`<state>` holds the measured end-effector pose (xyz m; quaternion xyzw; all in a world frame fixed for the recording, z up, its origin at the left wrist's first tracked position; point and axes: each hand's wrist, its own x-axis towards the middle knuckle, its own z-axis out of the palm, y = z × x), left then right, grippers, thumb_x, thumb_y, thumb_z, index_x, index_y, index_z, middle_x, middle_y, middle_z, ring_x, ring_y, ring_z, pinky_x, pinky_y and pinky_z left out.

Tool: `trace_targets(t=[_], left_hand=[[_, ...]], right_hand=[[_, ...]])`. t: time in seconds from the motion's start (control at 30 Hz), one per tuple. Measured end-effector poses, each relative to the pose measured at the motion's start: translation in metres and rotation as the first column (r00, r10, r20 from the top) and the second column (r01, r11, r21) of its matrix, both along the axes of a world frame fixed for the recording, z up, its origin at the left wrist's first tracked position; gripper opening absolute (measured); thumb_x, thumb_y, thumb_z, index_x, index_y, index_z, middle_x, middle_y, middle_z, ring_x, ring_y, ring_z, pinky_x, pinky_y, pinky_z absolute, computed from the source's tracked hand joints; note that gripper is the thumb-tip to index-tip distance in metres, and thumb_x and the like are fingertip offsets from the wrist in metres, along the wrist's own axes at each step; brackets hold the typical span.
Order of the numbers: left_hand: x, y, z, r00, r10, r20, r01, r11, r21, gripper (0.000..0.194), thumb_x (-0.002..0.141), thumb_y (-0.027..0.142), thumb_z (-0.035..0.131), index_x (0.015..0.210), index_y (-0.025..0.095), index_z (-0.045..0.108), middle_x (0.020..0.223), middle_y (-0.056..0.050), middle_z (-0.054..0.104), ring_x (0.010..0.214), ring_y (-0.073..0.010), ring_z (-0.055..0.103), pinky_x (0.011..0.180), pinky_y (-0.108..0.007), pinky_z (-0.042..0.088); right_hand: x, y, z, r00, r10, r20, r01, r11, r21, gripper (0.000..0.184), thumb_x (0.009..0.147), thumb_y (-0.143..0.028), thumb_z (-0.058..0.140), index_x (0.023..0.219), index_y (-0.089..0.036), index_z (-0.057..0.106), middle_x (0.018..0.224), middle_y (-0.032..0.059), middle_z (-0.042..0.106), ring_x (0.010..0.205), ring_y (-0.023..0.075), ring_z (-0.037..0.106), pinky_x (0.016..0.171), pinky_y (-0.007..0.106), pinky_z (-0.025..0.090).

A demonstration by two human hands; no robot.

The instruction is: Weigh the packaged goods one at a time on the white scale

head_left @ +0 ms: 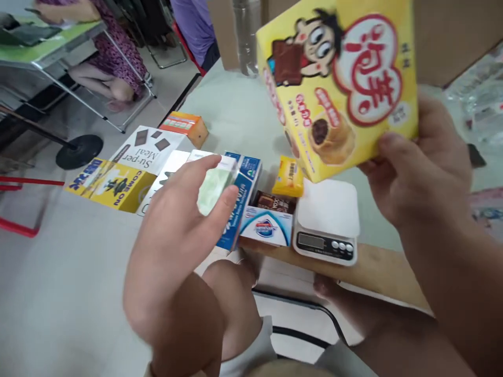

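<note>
Yellow box [340, 89] could drop on the white scale [330, 212] if the right fingers [395, 152], pinching one corner, slip, while the left fingers [225, 207] spread wide, empty.

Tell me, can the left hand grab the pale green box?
Probably yes: the left hand looks open, its thumb and fingers spread right by the pale green box, and nothing seems to lie on top. I can't tell whether they already touch.

Green table [74, 33], black round base [79, 152], purple clothing [194, 29]
</note>
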<state>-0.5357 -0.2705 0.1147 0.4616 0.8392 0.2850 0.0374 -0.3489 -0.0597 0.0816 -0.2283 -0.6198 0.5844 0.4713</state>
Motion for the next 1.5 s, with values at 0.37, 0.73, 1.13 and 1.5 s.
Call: trace_targets(t=[0.37,0.73,1.13,1.5], left_hand=[[-0.074,-0.011,-0.035,0.977,-0.046,0.207,0.110,0.944,-0.310,0.053,0.101,0.038,0.048,0.152,0.029,0.057,0.168,-0.003,0.047,0.162,-0.0318,0.033,0.134,-0.058,0.024],[-0.089,-0.016,-0.049,0.937,0.033,0.346,0.120,0.903,-0.413,0.048,0.097,0.038,0.056,0.143,0.042,0.064,0.171,0.007,0.041,0.165,-0.0420,0.015,0.129,-0.076,0.020],[-0.088,-0.016,-0.053,0.939,0.056,0.339,0.073,0.932,-0.356,0.046,0.092,0.032,0.064,0.137,0.041,0.069,0.167,0.005,0.047,0.162,-0.0437,0.022,0.126,-0.077,0.025],[-0.088,-0.018,-0.055,0.938,0.052,0.344,0.067,0.943,-0.326,0.045,0.092,0.034,0.063,0.136,0.041,0.069,0.168,0.006,0.046,0.162,-0.0413,0.022,0.128,-0.075,0.022]], right_hand=[[-0.209,0.058,-0.040,0.861,0.280,0.424,-0.201,0.954,-0.221,0.040,0.089,-0.007,0.055,0.127,-0.021,0.060,0.120,0.0052,0.075,0.101,0.0171,0.073,0.099,0.042,0.062],[-0.249,0.073,-0.075,0.711,0.269,0.649,-0.119,0.956,-0.267,0.039,0.087,-0.013,0.059,0.124,-0.025,0.067,0.110,0.0036,0.078,0.096,0.0190,0.073,0.099,0.042,0.060],[-0.245,0.093,-0.098,0.553,0.246,0.796,-0.320,0.945,-0.070,0.031,0.087,-0.029,0.070,0.116,-0.029,0.079,0.127,0.0024,0.078,0.123,0.0279,0.069,0.119,0.054,0.047],[-0.240,0.096,-0.099,0.540,0.274,0.796,-0.374,0.925,-0.064,0.026,0.084,-0.036,0.074,0.109,-0.031,0.079,0.121,0.0025,0.080,0.119,0.0284,0.070,0.117,0.056,0.049]])
